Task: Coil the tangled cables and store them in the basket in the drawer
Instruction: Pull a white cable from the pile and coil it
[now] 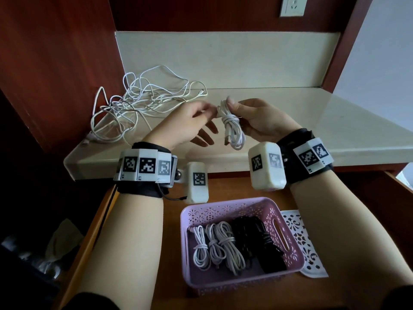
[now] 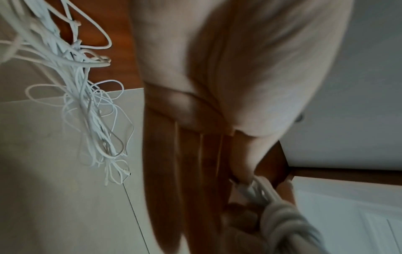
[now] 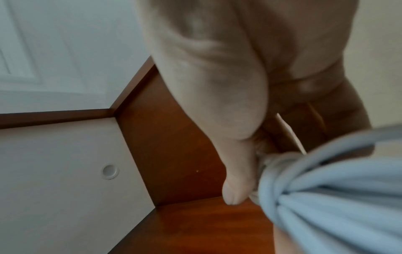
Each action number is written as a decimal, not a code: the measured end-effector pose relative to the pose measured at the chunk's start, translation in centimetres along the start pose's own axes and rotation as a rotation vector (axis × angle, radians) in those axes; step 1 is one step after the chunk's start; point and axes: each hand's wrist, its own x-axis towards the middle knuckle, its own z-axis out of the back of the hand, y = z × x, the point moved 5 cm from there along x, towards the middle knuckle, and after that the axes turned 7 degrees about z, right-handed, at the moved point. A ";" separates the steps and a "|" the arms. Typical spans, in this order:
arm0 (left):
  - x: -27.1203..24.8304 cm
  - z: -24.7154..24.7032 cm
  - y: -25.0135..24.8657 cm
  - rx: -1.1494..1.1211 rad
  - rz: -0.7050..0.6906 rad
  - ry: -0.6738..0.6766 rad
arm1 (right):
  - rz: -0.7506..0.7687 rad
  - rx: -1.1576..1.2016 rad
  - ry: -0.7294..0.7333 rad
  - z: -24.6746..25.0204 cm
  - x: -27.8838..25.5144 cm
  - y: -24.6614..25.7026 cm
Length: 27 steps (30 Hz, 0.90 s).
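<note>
Nearest, inside the wooden drawer point(image 1: 234, 189), a pink basket point(image 1: 288, 253) holds coiled cables point(image 1: 214, 247), while above the table point(image 1: 290, 121) the right hand point(image 1: 257, 118) pinches a white bundle point(image 1: 231, 128), the left hand point(image 1: 190, 124) pinches its top, and tangled cables point(image 1: 138, 101) lie beyond.

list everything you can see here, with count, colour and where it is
coiled cable: one, white, held up between both hands above the countertop edge
tangled cables: a pile, count unclear, white, on the countertop's left side
basket: one, pink, in the open drawer
coiled white cables: three, in the basket's left half
coiled black cables: count unclear, in the basket's right half
patterned sheet: one, white, in the drawer right of the basket
countertop: one, cream, above the drawer
drawer: one, brown wood, pulled open
wall socket: one, white, on the back panel
left hand: pinches the coil's upper part
right hand: grips the coil's top
</note>
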 end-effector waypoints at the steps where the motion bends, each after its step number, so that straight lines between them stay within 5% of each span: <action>1: 0.0 -0.2 0.1 0.004 0.002 0.027 | -0.002 0.005 0.024 -0.3 -0.2 0.1; 11: -0.3 -0.2 0.2 0.210 0.038 0.235 | -0.127 0.013 0.065 -2.0 -2.2 -1.9; 16: -1.1 -0.6 2.0 0.318 0.100 0.326 | -0.190 -0.020 0.176 -2.3 -4.0 -4.4; 27: -3.7 -4.7 5.9 0.407 0.248 0.760 | -0.486 -0.004 0.499 -2.5 -9.4 -8.8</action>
